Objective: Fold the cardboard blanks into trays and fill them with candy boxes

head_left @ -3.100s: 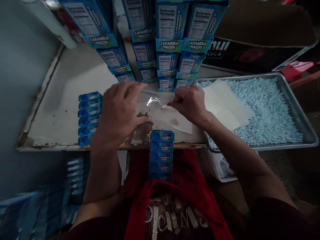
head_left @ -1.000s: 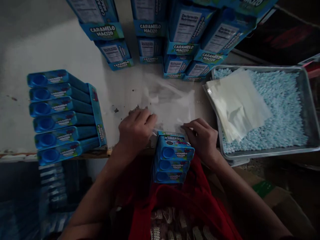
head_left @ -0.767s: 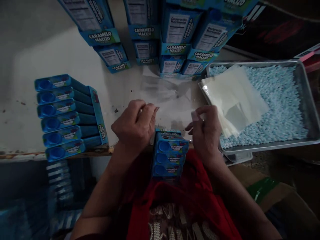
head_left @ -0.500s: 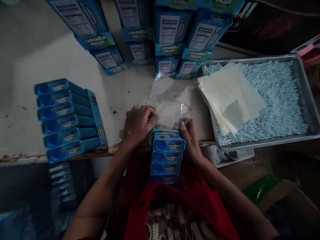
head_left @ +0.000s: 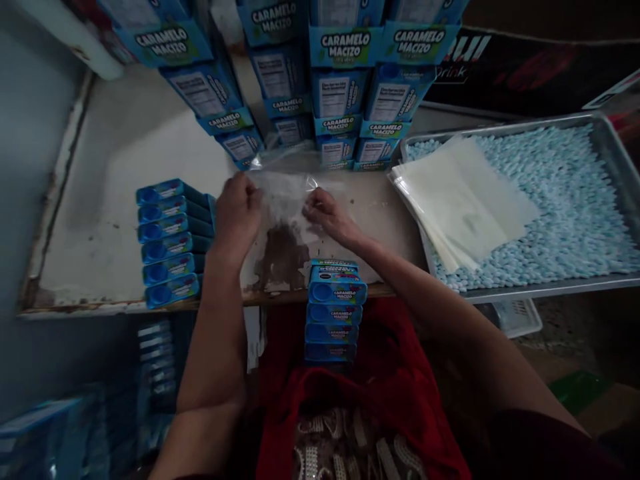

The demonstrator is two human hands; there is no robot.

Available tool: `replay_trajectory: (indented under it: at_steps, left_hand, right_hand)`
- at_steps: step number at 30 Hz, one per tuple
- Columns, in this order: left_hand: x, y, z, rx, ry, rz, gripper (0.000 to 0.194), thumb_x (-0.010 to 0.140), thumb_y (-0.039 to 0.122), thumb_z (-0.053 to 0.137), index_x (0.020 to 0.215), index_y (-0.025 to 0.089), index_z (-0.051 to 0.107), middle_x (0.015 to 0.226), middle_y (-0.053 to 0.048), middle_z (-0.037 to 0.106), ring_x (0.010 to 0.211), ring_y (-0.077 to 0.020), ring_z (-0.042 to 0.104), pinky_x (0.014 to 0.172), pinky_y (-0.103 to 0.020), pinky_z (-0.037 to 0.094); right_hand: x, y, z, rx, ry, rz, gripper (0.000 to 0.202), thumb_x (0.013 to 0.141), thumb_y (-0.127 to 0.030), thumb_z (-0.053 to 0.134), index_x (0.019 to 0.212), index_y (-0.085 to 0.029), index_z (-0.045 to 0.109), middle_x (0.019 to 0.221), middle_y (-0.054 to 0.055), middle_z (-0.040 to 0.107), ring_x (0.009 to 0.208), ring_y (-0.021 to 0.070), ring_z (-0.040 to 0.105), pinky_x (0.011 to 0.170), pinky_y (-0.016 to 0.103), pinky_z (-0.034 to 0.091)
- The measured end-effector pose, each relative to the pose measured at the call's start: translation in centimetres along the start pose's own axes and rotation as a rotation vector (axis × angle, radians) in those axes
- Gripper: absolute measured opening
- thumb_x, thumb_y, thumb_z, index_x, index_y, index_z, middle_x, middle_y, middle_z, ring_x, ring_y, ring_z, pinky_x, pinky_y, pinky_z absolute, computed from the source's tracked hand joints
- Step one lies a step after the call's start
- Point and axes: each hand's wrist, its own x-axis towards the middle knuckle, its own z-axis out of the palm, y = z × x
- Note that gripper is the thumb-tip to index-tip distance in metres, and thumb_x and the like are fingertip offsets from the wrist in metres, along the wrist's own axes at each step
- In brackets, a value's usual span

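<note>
A clear plastic bag (head_left: 285,190) is spread between my two hands above the worktable. My left hand (head_left: 241,210) pinches its left side, and my right hand (head_left: 325,212) pinches it on the right. Below the bag, at the table's front edge, a stack of blue candy boxes (head_left: 336,313) rests against the red apron. Another row of blue boxes (head_left: 170,243) lies on the table, left of my left hand.
Tall stacks of blue boxes (head_left: 337,93) stand at the back. On the right, a metal tray (head_left: 500,292) holds light blue candies (head_left: 575,213), with a pile of clear bags (head_left: 465,200) on top. A dark carton (head_left: 515,70) is behind it.
Both hands have moved left and forward with the clear bag, away from the stack at the table's edge. The view has shifted to the left.
</note>
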Motion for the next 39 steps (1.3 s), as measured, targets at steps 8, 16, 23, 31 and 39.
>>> replay_trajectory:
  at_steps: [8,16,23,31,39]
  left_hand:
    - [-4.3,3.9,-6.8,0.232,0.752,0.273,0.033,0.112,0.043,0.041,0.108,0.018,0.063,0.113,-0.011,0.058,0.121,-0.0277,0.060,0.107,-0.056,0.051]
    - [-8.8,4.8,3.0,0.058,-0.033,0.248,0.019,0.108,0.033,0.052,0.095,0.026,0.064,0.108,-0.002,0.072,0.101,-0.0191,0.069,0.084,-0.034,0.056]
    - [-10.0,3.5,2.1,0.364,-0.201,0.415,0.032,0.109,0.039,0.049,0.090,0.027,0.072,0.089,-0.003,0.076,0.083,-0.0260,0.064,0.070,-0.043,0.046]
    - [-8.2,6.0,-1.0,0.419,-0.216,0.361,0.022,0.098,0.021,0.058,0.079,0.022,0.069,0.096,-0.009,0.073,0.094,-0.0298,0.066,0.062,-0.040,0.041]
    - [-12.3,5.1,-2.0,0.277,-0.058,0.372,0.022,0.106,0.026,0.057,0.092,0.021,0.074,0.088,-0.007,0.074,0.087,-0.0250,0.066,0.073,-0.037,0.045]
  right_hand:
    - [-1.7,-9.7,-7.6,-0.521,0.305,-0.154,0.035,0.113,-0.033,0.040,0.099,-0.019,0.069,0.104,0.008,0.068,0.098,0.0179,0.061,0.088,0.032,0.045]
    - [-13.2,-0.7,-6.2,-0.895,0.086,-0.038,0.034,0.110,-0.021,0.041,0.110,-0.023,0.075,0.097,0.005,0.076,0.081,0.0170,0.060,0.066,0.033,0.033]
    - [-15.3,-0.4,-4.3,-0.846,-0.140,0.032,0.021,0.105,-0.029,0.058,0.112,-0.023,0.077,0.096,0.005,0.079,0.082,0.0170,0.063,0.068,0.032,0.032]
    - [-11.0,-4.9,-5.4,-0.825,-0.194,0.459,0.029,0.103,-0.028,0.054,0.100,-0.021,0.082,0.091,0.011,0.081,0.071,0.0207,0.066,0.061,0.032,0.024]
    - [-13.2,-5.3,-5.7,-0.654,-0.160,0.328,0.024,0.099,-0.018,0.061,0.094,-0.018,0.085,0.099,0.010,0.080,0.081,0.0179,0.069,0.066,0.030,0.036]
